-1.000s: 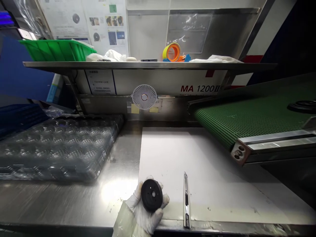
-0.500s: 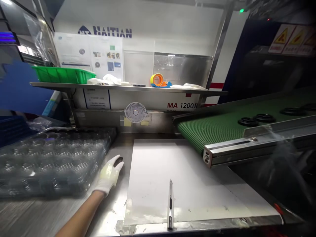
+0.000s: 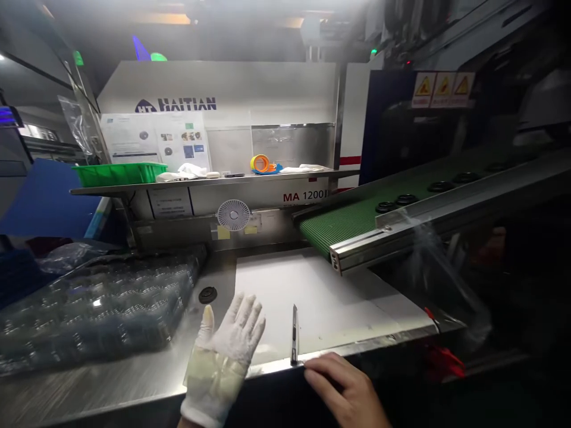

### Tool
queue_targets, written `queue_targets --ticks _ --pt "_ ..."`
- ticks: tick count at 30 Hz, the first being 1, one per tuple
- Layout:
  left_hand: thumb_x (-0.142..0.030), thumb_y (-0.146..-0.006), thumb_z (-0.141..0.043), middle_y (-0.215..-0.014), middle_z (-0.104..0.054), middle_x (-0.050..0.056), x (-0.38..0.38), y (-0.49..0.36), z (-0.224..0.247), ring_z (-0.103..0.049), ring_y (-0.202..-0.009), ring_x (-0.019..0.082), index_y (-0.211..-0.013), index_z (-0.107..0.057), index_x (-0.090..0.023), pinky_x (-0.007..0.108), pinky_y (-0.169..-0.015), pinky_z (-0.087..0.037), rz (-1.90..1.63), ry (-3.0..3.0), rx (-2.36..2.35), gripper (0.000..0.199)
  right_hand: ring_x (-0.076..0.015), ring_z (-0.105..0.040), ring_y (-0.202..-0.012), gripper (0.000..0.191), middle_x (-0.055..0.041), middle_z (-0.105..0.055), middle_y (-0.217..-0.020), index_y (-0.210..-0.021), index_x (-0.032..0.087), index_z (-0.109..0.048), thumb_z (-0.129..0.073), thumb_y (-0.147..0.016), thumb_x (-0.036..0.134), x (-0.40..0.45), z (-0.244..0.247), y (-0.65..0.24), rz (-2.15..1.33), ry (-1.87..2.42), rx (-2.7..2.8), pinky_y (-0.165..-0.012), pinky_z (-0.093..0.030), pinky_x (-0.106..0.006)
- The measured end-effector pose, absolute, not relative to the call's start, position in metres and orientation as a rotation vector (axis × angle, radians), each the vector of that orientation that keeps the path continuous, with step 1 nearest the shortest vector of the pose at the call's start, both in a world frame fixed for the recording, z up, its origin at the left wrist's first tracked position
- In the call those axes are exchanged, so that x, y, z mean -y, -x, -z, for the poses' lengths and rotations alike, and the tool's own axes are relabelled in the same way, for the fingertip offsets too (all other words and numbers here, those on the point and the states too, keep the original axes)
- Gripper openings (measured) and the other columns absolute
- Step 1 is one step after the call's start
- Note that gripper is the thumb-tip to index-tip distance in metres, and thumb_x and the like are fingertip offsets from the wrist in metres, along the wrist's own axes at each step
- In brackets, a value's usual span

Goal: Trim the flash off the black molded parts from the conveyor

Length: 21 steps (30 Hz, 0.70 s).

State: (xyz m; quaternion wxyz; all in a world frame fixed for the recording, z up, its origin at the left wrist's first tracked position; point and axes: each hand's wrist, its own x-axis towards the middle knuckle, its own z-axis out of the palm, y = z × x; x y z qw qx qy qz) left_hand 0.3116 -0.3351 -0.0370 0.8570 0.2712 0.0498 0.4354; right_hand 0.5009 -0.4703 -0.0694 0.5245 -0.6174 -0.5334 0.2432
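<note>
My left hand [image 3: 232, 345], in a white glove with a yellowish band, is held up with fingers stretched and thumb apart. Nothing is in it. Just beyond its thumb, a round black ribbed part [image 3: 207, 295] lies on the metal table. My right hand [image 3: 343, 386] is bare and low at the front edge, its thumb and fingertips brought together. Whether something small is between them I cannot make out. Close to those fingertips, slightly apart, a slim metal utility knife [image 3: 294, 336] lies on the white sheet [image 3: 339, 297], pointing away from me.
Clear plastic trays [image 3: 98, 303] are stacked on the left. A green conveyor belt [image 3: 339, 226] slopes in from the right, carrying several black round parts [image 3: 407, 200]. Above the table runs a shelf [image 3: 232, 180] with a green bin [image 3: 120, 174] and tape [image 3: 260, 164]; a small fan [image 3: 234, 215] hangs below.
My left hand has left the black part on the table, come nearer and right, and spread its fingers. My right hand has entered at the bottom. The view has shifted upward and right.
</note>
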Motion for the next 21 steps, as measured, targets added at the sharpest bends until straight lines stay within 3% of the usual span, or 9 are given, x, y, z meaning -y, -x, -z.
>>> queue_targets --ticks 4,9,16,21 --pt "-0.062 -0.088 -0.034 -0.146 -0.037 0.011 0.385 -0.323 0.036 -0.029 -0.136 0.025 -0.136 -0.045 -0.019 0.041 -0.111 -0.025 -0.804 -0.420 -0.059 0.065 -0.0197 -0.060 -0.084 0.019 -0.0035 -0.065 -0.090 -0.092 0.024 -0.070 -0.056 -0.091 0.037 0.458 0.044 -0.461 -0.377 1.323 1.326 -0.077 -0.046 -0.027" --pt "-0.060 -0.089 -0.033 -0.138 -0.048 0.006 0.400 -0.331 0.045 -0.029 -0.136 0.022 -0.120 -0.063 -0.022 0.037 -0.113 -0.020 -0.769 -0.473 -0.032 0.058 -0.0178 -0.059 -0.071 0.021 -0.0019 -0.063 -0.077 -0.077 0.021 -0.068 -0.061 -0.087 0.039 0.458 0.042 -0.437 -0.320 1.386 1.338 -0.066 -0.043 -0.025" --pt "-0.067 -0.084 -0.036 -0.141 -0.045 0.005 0.355 -0.328 0.077 -0.025 -0.137 0.026 -0.123 -0.059 -0.026 0.045 -0.112 -0.019 -0.753 -0.509 -0.092 0.061 -0.0137 -0.041 -0.059 0.038 0.0030 -0.045 -0.062 -0.067 0.018 -0.054 -0.058 -0.082 0.053 0.460 0.057 -0.479 -0.660 1.377 1.031 -0.055 -0.035 -0.023" --pt "-0.067 -0.083 -0.037 -0.131 -0.054 0.011 0.288 -0.285 0.092 -0.040 -0.127 0.034 -0.118 -0.063 -0.022 0.054 -0.109 -0.022 -0.912 -0.527 -0.291 0.063 -0.0121 -0.033 -0.055 0.041 0.0043 -0.037 -0.056 -0.063 0.019 -0.052 -0.060 -0.078 0.056 0.444 0.086 -0.530 -0.932 1.453 1.006 -0.053 -0.030 -0.024"
